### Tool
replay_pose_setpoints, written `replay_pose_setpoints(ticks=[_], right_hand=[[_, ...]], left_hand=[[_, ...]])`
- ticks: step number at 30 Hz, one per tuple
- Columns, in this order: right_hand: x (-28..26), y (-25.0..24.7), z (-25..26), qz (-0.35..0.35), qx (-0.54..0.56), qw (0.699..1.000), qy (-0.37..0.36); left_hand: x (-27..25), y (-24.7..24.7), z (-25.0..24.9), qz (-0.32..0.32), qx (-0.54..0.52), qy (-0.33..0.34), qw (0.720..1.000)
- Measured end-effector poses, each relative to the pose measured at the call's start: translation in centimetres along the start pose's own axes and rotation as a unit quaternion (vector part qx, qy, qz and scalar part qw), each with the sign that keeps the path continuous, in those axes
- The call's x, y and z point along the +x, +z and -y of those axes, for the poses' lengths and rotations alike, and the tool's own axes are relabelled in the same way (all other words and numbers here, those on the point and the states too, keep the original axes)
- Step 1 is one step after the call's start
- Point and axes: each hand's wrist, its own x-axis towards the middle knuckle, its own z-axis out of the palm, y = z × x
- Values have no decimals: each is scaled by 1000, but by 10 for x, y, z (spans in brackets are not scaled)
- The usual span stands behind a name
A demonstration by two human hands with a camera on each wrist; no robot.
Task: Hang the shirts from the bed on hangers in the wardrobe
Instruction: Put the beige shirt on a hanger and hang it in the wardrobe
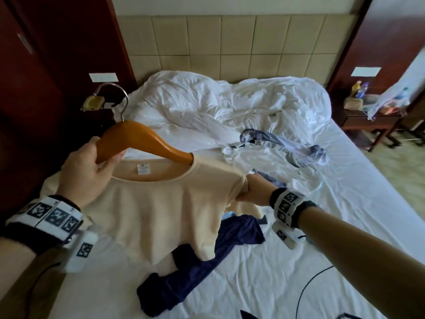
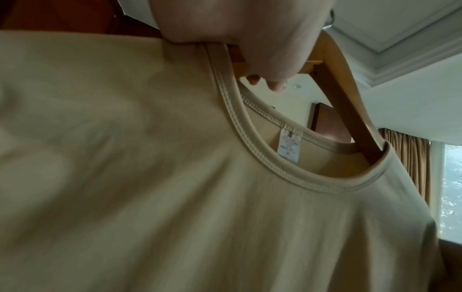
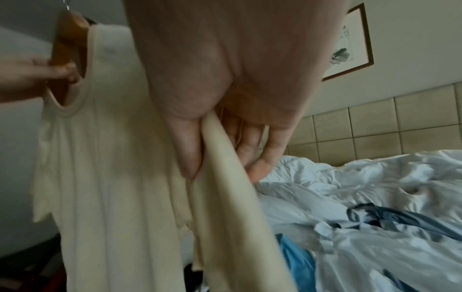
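1. The left hand (image 1: 88, 166), at centre left of the head view, has its grip closed round one arm of the wooden hanger (image 1: 140, 143), presumably to keep it level while the shirt goes on.
2. The beige shirt (image 1: 161, 215) hangs mid-frame with the hanger's other arm already inside its collar (the near arm looks not yet covered).
3. The right hand (image 1: 255, 192), right of centre, pinches the shirt's shoulder, likely to pull it over the hanger's end.
4. A navy shirt (image 1: 200, 268) lies on the bed (image 1: 345, 226) at lower centre; a blue-and-white shirt (image 1: 287, 146) lies further up.
5. A crumpled white duvet (image 1: 230, 100) fills the upper middle below a padded headboard (image 1: 230, 42); a nightstand (image 1: 368, 116) stands at the right edge.
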Motion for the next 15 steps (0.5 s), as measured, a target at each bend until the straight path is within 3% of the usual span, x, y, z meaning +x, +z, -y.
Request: replay_pose_setpoints(ticks=[3,7,11,15], right_hand=[[-5,2,-13,12,28,1000,1],[-14,-31,1,-87,136,980,-118],[-12,-56,47,-92,67,969,-219],[-2,-45,85,-66,54,954,-289]], left_hand=[[4,2,5,1,-3,-10,1000],[6,5,7,8,-15,-25,1000],[3,4,1,14,-38,-40,998],[-5,-17,7,20,-11,-56,998]])
